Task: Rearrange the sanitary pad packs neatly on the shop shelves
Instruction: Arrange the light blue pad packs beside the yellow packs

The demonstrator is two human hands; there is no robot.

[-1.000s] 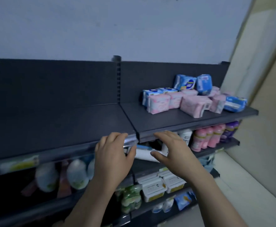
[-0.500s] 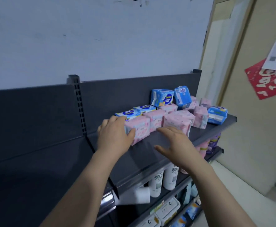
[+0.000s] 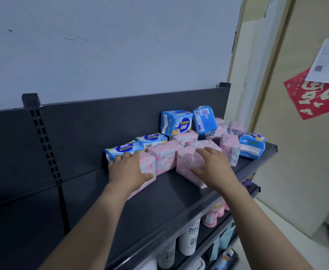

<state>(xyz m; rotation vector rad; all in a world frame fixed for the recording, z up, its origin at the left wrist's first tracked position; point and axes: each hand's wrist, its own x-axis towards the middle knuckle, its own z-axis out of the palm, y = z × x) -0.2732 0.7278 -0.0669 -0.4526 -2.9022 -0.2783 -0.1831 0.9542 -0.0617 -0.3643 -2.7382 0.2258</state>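
Observation:
A jumble of sanitary pad packs lies on the dark top shelf (image 3: 169, 201). My left hand (image 3: 129, 171) grips the leftmost pink pack (image 3: 149, 164), fingers over its top and thumb on its front. My right hand (image 3: 213, 168) rests with relaxed fingers on a larger pink pack (image 3: 185, 162) at the front. Between them stands another pink pack (image 3: 165, 156). Behind are two white-and-blue packs (image 3: 120, 149) (image 3: 152, 139). Two blue packs (image 3: 176, 123) (image 3: 204, 119) sit atop the pile, and a third blue pack (image 3: 252, 145) lies at the shelf's right end.
The left shelf section (image 3: 23, 221) is bare dark metal. Below the top shelf stand white bottles (image 3: 189, 238) and pink bottles (image 3: 211, 217). A beige door with a red paper sign (image 3: 315, 94) is close on the right.
My view has shifted closer to the pile of packs. Both hands rose from the shelf's front edge onto the pink packs, the left taking hold of the leftmost one.

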